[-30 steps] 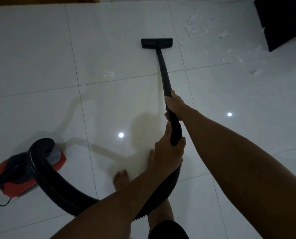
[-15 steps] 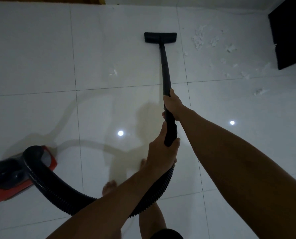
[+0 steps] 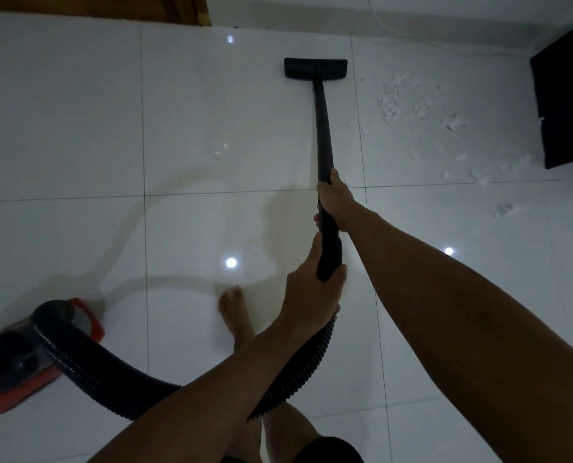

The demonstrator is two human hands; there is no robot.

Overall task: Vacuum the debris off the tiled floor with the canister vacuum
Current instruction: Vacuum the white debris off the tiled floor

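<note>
A black vacuum wand [image 3: 323, 128] runs from my hands out to a flat black floor nozzle [image 3: 315, 68] resting on the white tiled floor [image 3: 78, 128]. My right hand [image 3: 333, 198] grips the wand higher up. My left hand [image 3: 311, 295] grips its thick lower end, where the ribbed black hose [image 3: 111, 382] joins. The hose curves left to the red canister vacuum [image 3: 8, 362] at the lower left. White scraps of debris [image 3: 395, 101] lie scattered to the right of the nozzle, with a faint bit [image 3: 221, 148] on the left tile.
A black piece of furniture [image 3: 565, 101] stands at the right edge beside the debris. A wooden door base [image 3: 111, 8] and a white wall skirting run along the top. My bare foot [image 3: 235, 315] is on the tile between canister and wand.
The nozzle has slid further away across the tile, closer to the wall. My foot has stepped forward, and the canister has shifted toward the lower left of the view.
</note>
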